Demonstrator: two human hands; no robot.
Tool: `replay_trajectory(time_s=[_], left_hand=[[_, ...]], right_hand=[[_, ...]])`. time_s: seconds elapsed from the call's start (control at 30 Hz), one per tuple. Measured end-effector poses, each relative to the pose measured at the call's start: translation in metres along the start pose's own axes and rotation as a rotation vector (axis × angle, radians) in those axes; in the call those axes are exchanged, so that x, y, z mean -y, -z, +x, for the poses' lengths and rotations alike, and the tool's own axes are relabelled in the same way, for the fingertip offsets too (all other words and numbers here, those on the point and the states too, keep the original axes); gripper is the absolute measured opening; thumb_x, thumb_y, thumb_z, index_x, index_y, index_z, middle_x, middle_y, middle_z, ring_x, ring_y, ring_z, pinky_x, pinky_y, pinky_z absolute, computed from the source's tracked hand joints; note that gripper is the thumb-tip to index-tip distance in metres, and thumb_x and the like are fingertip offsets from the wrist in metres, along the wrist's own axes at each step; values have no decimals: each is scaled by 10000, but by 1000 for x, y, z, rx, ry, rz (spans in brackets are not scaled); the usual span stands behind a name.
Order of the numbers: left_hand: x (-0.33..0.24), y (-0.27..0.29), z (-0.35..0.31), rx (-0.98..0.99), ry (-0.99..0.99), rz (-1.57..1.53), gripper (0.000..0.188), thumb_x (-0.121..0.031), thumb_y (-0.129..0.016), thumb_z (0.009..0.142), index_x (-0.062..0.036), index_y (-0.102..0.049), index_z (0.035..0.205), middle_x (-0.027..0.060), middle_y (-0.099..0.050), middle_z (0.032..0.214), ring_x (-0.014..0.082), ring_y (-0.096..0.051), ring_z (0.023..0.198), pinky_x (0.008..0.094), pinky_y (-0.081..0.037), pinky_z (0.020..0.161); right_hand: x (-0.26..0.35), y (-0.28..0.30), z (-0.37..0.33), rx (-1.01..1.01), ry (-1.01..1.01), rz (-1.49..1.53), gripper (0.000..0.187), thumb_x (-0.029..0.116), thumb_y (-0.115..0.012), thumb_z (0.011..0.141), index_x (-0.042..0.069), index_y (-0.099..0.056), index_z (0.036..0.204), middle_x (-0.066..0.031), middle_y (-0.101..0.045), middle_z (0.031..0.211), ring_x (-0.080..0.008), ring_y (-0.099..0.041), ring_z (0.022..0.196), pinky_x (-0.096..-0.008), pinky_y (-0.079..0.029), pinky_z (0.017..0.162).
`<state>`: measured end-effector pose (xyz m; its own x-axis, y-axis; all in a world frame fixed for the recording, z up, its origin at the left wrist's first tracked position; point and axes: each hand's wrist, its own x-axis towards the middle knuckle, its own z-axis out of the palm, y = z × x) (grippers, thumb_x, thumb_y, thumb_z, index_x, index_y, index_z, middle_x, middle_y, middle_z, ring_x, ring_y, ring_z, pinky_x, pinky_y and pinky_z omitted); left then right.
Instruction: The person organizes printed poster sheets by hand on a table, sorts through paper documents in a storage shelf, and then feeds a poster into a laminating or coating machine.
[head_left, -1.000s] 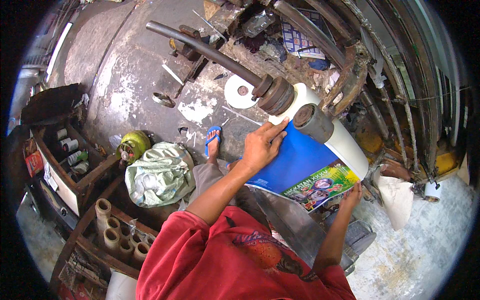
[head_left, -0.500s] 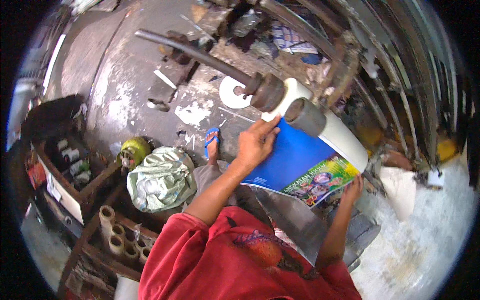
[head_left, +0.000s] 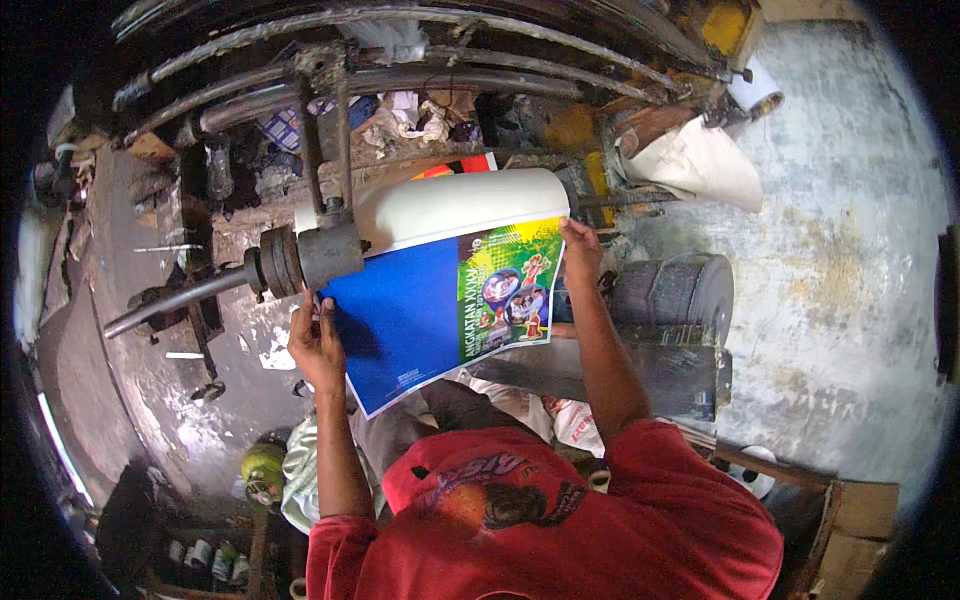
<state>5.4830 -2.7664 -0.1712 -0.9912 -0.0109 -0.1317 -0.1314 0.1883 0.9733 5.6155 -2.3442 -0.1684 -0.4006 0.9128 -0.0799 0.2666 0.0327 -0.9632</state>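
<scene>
Between my hands spreads a printed sheet (head_left: 400, 310), blue on its left part and green-yellow with pictures on its right. Its upper edge meets a white roll (head_left: 470, 208). My left hand (head_left: 318, 345) pinches the sheet's left edge, just below a dark metal collar (head_left: 332, 255). At the sheet's upper right edge, beside the roll's end, my right hand (head_left: 582, 252) grips it between thumb and fingers. A metal shaft (head_left: 185, 298) runs out to the left from the collar.
Long metal bars (head_left: 450, 50) of a machine cross the far side. A dark cylinder (head_left: 690, 290) stands to my right. A curled white sheet (head_left: 695, 165) lies at the far right. Near my left are a green gas cylinder (head_left: 263, 470) and a pale sack (head_left: 300, 480).
The view has swung round, so the roll and shaft lie more level across it. My right hand has shifted from the sheet's lower right corner to its upper right edge.
</scene>
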Motion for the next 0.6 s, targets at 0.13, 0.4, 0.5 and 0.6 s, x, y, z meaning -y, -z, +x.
replay_trajectory(time_s=[0.13, 0.4, 0.5, 0.6], left_hand=[[-1, -3, -1, -17, -43, 0, 335, -110, -676, 893, 7, -627, 1204, 12, -535, 798, 81, -480, 704, 226, -432, 664], [8, 10, -1, 7, -147, 113, 362, -7, -612, 882, -81, -630, 1236, 79, -701, 969, 133, -626, 816, 281, -492, 799], [-12, 11, 0, -31, -81, 57, 341, -87, -671, 858, -118, -661, 1197, 115, -674, 887, 158, -628, 739, 286, -496, 702], [-4, 13, -2, -86, -75, 101, 362, -133, -689, 835, -159, -663, 1195, 113, -628, 811, 218, -610, 659, 322, -484, 628]], right_hand=[[-15, 6, 7, 7, 80, 0, 287, 203, -757, 829, -4, -659, 1003, -58, -668, 920, -114, -603, 814, -246, -473, 755], [4, 8, -8, 126, 85, -106, 312, 265, -659, 880, 16, -644, 1067, -94, -649, 979, -210, -606, 929, -338, -484, 840], [-1, 12, 0, 65, -32, 16, 289, 240, -714, 854, 52, -639, 1060, -87, -654, 980, -185, -620, 871, -316, -517, 740], [13, 1, -5, 38, -142, -90, 318, 263, -741, 837, 66, -629, 1060, -64, -653, 974, -147, -608, 843, -275, -480, 654]])
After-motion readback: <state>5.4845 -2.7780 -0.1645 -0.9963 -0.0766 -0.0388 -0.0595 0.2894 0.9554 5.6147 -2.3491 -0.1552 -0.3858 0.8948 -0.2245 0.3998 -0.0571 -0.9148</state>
